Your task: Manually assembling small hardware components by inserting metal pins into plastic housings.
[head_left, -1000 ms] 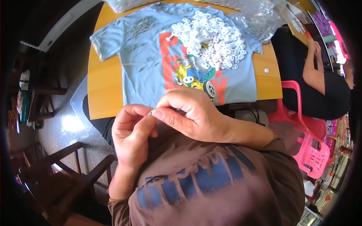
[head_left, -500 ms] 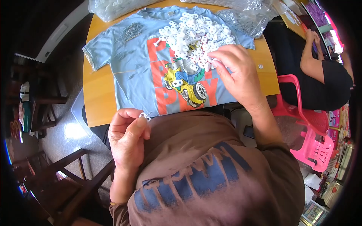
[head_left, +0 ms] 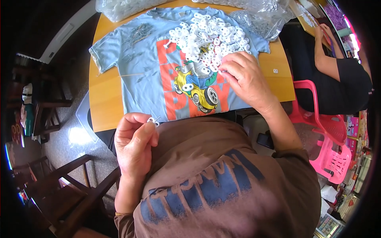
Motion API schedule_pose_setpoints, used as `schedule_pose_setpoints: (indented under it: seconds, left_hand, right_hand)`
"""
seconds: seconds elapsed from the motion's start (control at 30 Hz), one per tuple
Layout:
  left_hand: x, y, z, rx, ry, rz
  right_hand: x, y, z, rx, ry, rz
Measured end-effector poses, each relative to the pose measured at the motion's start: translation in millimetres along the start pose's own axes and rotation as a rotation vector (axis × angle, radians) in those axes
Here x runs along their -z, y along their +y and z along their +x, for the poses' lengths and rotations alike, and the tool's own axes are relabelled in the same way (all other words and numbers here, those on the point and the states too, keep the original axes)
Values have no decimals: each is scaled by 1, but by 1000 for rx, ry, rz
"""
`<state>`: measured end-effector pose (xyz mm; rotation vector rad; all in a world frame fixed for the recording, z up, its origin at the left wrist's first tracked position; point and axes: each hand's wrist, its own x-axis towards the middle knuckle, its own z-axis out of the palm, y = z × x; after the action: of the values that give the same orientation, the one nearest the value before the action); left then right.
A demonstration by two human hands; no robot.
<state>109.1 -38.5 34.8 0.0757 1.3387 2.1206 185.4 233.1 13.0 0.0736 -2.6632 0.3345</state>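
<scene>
Head view. Left hand [head_left: 135, 144]: closed near the chest, thumb and fingers pinching a small white plastic ring piece [head_left: 152, 120] with a thin metal pin. Right hand [head_left: 245, 81]: extended well apart from the left, fingertips [head_left: 224, 68] pressed together at the near edge of the heap of white ring pieces [head_left: 206, 39]. Heap rests on a light blue T-shirt [head_left: 131, 67] spread over an orange table [head_left: 104, 99]. Clear plastic bags [head_left: 262, 16] at far edge. Pink chair [head_left: 329, 142] to the right.
</scene>
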Motion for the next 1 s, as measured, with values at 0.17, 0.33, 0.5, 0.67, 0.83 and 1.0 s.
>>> schedule_pose_setpoints:
  seconds: [0.17, 0.33, 0.5, 0.67, 0.83, 1.0]
  left_hand:
    - [0, 0, 1, 0, -3, 13]
    - [0, 0, 1, 7, -13, -3]
    - [1, -1, 2, 11, -9, -12]
    - [1, -1, 1, 22, 0, -5]
    - [-5, 6, 2, 36, -22, 34]
    - [-18, 15, -1, 8, -69, 30]
  right_hand:
    - [-1, 0, 1, -24, 14, 28]
    - [1, 2, 1, -27, -27, 98]
    - [2, 2, 0, -26, -35, 66]
    - [0, 4, -4, -24, 0, 87]
    - [9, -37, 11, -603, 68, 1284]
    - [20, -79, 31, -668, -186, 1740]
